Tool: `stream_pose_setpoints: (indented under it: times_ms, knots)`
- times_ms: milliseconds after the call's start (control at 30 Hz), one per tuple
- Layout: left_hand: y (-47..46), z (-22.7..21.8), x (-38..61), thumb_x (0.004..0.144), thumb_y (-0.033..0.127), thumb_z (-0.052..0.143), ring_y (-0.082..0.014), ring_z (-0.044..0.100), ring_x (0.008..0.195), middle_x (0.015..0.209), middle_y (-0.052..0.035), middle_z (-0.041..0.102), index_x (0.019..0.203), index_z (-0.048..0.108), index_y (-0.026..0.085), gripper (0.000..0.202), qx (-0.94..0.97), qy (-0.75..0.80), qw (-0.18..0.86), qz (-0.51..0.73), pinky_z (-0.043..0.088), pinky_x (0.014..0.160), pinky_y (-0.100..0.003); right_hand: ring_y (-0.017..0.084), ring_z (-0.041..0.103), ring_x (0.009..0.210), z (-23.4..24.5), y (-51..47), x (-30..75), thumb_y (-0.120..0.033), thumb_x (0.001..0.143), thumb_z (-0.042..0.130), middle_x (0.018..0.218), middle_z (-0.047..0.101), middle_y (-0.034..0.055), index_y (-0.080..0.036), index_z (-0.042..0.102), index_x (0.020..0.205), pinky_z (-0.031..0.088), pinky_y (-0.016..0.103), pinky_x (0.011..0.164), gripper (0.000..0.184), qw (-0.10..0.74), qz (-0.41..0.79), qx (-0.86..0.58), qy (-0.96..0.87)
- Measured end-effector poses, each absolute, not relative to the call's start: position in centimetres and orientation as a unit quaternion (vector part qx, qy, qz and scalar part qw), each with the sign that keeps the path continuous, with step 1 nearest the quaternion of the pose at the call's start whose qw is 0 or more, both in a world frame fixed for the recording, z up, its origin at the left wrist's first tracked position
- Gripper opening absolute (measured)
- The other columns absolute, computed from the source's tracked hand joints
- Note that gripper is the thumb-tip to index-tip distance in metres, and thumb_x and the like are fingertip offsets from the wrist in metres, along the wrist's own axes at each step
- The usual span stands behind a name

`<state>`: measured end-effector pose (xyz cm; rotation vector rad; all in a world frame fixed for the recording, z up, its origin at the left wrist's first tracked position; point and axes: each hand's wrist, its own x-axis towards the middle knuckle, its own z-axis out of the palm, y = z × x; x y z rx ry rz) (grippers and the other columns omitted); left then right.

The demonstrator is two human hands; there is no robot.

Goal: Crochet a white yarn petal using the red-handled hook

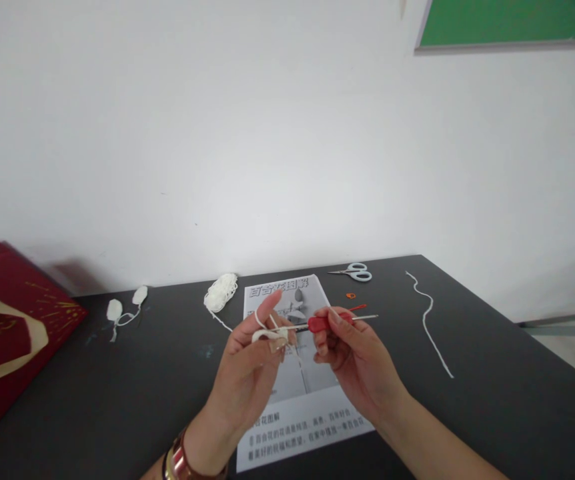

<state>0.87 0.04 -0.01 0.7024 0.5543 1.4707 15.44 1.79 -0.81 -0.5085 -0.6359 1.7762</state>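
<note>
My left hand [250, 370] pinches a small piece of white crochet work [276, 339], its index finger raised with a strand of white yarn looped round it. Closed round the red handle of a crochet hook [319, 324] is my right hand [355, 360]. The hook's thin metal shaft points left and meets the yarn at the left fingertips; the exact stitch is too small to make out. Both hands are above a printed sheet [287, 437] with a flower picture and Chinese text. From a white yarn skein [221, 292] behind, a strand runs toward my left hand.
Grey-handled scissors [357, 272] lie at the back, near a small orange stitch marker [351, 295], a red needle [358, 307] and a metal rod [367, 317]. A loose yarn strand [430, 320] lies right. Two white crocheted pieces [126, 308] and a red gift bag [12, 347] are left.
</note>
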Motion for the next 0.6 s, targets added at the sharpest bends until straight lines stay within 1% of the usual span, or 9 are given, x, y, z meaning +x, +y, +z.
stream_pose_setpoints:
  times_ms: [100,233,333,467,600]
  knots:
    - [0.01,0.11,0.80,0.068,0.007,0.065,-0.0118,0.053,0.067,0.065,0.0015,0.055,0.116,0.064,0.026,0.051,0.340,0.239,0.636,0.650,0.041,0.062,-0.024,0.006,0.060,0.047,-0.65,1.73,15.46,-0.026,0.080,0.067,0.062,0.069,0.0023,-0.011,0.070,0.079,0.055,0.016,0.049,0.016,0.565,0.741,-0.222,-0.286]
    - [0.03,0.09,0.54,0.072,0.006,0.064,-0.0119,0.053,0.069,0.068,0.0013,0.058,0.128,0.053,0.032,0.063,0.368,0.237,0.624,0.647,0.040,0.063,-0.024,0.007,0.059,0.046,-0.57,1.69,15.55,-0.027,0.081,0.066,0.061,0.069,0.0024,-0.012,0.070,0.079,0.055,0.017,0.048,0.016,0.563,0.736,-0.230,-0.297]
    - [0.05,0.06,0.33,0.074,0.007,0.063,-0.0121,0.053,0.070,0.070,0.0008,0.059,0.133,0.047,0.033,0.066,0.388,0.234,0.618,0.643,0.040,0.063,-0.024,0.007,0.060,0.047,-0.58,1.67,15.59,-0.027,0.081,0.066,0.062,0.070,0.0027,-0.012,0.070,0.080,0.055,0.017,0.049,0.016,0.559,0.737,-0.233,-0.299]
    - [0.11,-0.08,0.27,0.074,0.008,0.064,-0.0121,0.053,0.069,0.070,0.0005,0.059,0.133,0.047,0.032,0.066,0.390,0.239,0.616,0.641,0.040,0.064,-0.024,0.007,0.060,0.047,-0.64,1.78,15.47,-0.027,0.080,0.067,0.061,0.069,0.0025,-0.011,0.070,0.079,0.055,0.016,0.049,0.016,0.560,0.743,-0.231,-0.283]
    - [0.22,-0.30,0.30,0.073,0.010,0.065,-0.0124,0.053,0.068,0.069,0.0010,0.058,0.128,0.054,0.031,0.059,0.394,0.240,0.611,0.643,0.040,0.062,-0.025,0.007,0.059,0.048,-0.59,1.87,15.35,-0.027,0.078,0.069,0.061,0.069,0.0022,-0.012,0.071,0.080,0.054,0.016,0.050,0.015,0.563,0.748,-0.226,-0.271]
